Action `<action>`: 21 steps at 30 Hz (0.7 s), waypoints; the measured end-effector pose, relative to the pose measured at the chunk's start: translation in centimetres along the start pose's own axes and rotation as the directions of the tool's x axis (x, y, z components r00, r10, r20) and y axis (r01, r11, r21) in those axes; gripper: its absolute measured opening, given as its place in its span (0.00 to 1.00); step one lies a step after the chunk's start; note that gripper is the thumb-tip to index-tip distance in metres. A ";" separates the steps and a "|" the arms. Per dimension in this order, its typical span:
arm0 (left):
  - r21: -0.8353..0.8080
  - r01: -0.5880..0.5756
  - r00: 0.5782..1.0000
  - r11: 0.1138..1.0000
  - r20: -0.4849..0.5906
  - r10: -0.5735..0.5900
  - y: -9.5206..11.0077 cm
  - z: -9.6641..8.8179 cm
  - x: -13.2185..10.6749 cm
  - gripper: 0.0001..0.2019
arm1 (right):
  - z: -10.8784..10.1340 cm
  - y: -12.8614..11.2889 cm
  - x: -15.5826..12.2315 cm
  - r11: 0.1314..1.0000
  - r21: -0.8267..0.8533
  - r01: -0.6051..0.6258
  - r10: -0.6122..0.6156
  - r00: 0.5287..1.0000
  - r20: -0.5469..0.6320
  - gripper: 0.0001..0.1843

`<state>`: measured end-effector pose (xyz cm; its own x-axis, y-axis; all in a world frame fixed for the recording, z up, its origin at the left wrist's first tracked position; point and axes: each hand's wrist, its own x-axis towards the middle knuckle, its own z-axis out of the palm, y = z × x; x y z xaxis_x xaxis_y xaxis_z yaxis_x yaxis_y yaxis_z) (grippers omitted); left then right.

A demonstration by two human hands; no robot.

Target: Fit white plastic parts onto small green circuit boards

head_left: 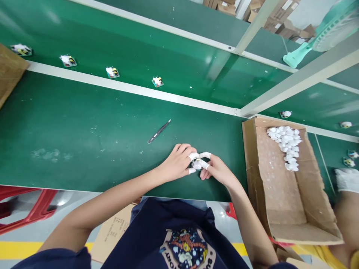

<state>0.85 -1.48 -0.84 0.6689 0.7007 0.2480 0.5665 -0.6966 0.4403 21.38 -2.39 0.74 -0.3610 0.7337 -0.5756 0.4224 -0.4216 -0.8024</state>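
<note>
My left hand (177,163) and my right hand (217,170) meet over the green table (84,138) near its front edge. Both wear white finger cots on some fingertips. Together they pinch a small white part (197,164) with a bit of yellow showing; most of it is hidden by the fingers. Each hand's fingers are curled closed around it.
Black tweezers (159,131) lie on the table beyond my hands. A cardboard box (283,209) at the right holds several white parts (287,146). Small circuit boards (112,72) ride on the far belt. Another person's arm (346,209) shows at the right edge; red stool at lower left.
</note>
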 end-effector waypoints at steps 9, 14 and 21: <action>-0.069 0.057 0.998 0.996 0.044 -0.054 -0.4 0.4 0.3 0.14 | 0.0 -0.2 0.0 1.000 -0.016 -0.024 0.025 1.000 0.003 0.13; -0.049 0.037 0.999 0.998 0.032 -0.035 -0.3 0.3 0.4 0.12 | -0.1 -0.7 0.1 0.998 -0.046 -0.046 0.048 0.999 0.024 0.13; -0.020 0.014 0.999 1.000 0.040 -0.013 -0.3 0.4 0.4 0.10 | 0.9 -1.6 0.3 0.934 -0.342 -0.101 0.059 0.990 -0.130 0.10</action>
<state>1.12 -1.05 -1.27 0.6801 0.7030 0.2078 0.5659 -0.6837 0.4607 19.87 -2.02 1.68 -0.2241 0.7706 -0.5966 0.7151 -0.2860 -0.6379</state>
